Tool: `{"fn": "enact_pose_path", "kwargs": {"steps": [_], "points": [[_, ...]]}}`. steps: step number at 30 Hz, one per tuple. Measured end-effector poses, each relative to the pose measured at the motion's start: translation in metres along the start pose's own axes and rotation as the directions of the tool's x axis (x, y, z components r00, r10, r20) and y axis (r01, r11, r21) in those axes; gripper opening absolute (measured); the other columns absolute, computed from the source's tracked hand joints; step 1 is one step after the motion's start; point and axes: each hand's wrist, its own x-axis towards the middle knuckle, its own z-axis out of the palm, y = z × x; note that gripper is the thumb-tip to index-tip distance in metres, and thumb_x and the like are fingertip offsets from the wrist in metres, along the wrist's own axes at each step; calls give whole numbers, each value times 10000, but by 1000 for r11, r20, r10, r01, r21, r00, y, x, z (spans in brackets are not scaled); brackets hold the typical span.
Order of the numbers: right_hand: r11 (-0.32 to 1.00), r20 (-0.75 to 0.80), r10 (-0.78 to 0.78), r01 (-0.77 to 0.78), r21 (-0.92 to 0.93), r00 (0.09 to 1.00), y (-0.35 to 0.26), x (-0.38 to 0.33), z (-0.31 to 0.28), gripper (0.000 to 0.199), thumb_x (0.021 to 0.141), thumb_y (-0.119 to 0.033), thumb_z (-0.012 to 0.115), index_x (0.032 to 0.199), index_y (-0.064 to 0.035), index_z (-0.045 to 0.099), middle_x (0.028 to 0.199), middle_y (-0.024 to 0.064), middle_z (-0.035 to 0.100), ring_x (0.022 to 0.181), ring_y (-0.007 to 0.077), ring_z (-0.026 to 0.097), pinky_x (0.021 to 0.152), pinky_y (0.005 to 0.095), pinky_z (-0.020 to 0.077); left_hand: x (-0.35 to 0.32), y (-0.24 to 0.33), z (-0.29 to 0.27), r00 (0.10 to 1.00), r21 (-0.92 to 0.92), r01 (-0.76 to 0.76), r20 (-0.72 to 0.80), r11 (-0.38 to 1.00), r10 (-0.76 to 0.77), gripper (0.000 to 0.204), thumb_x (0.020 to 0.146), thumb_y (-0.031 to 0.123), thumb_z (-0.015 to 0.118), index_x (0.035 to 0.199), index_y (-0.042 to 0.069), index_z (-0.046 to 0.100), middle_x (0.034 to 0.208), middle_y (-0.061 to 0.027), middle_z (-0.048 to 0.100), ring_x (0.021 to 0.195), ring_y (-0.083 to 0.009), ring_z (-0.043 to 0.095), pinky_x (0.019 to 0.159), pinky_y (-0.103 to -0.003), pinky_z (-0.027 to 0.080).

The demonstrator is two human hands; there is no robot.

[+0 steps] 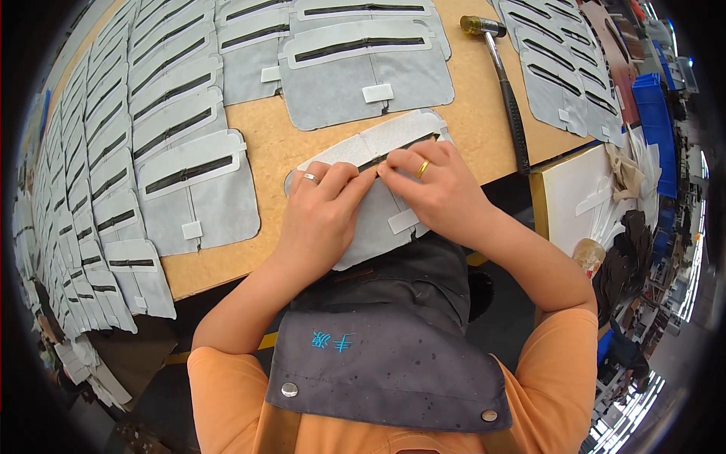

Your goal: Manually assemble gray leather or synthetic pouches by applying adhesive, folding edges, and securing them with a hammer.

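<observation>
A grey fabric panel (355,227) lies at the table's front edge, partly overhanging toward my lap. It has a white strip (378,136) around a dark slot and a small white tab (403,221) lower down. My left hand (321,208) and my right hand (439,185) meet at the middle of the slot. Thumbs and fingertips of both are pinched together on the slot's dark edge (376,161). The fingers cover much of the slot, so the exact spot they grip is hard to see. A ring shows on each hand.
Many similar grey panels (200,208) overlap in rows across the left and back of the wooden table (261,144). A hammer (503,83) with a black handle lies to the right. Beyond it are more panels (541,83), blue bins (655,136) and a white-topped surface (575,200).
</observation>
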Motion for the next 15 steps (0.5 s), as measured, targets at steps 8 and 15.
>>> {"fn": "enact_pose_path", "kwargs": {"steps": [8,15], "points": [[979,-60,143,-132,158,988,2,0,5,242,770,-93,611,1012,-87,614,1086,31,576,993,209,553,832,358,421,1,-1,2,1000,13,-13,-17,1000,14,386,764,-17,611,1132,93,649,931,-37,566,844,-242,530,755,-371,399],[998,-28,26,-27,-54,999,4,-14,-5,272,803,-19,629,1071,-61,642,1055,56,608,988,256,562,880,371,427,-2,-1,0,1000,26,-9,-1,1000,9,407,770,-40,600,1140,120,657,928,-50,549,840,-259,516,761,-383,390]]}}
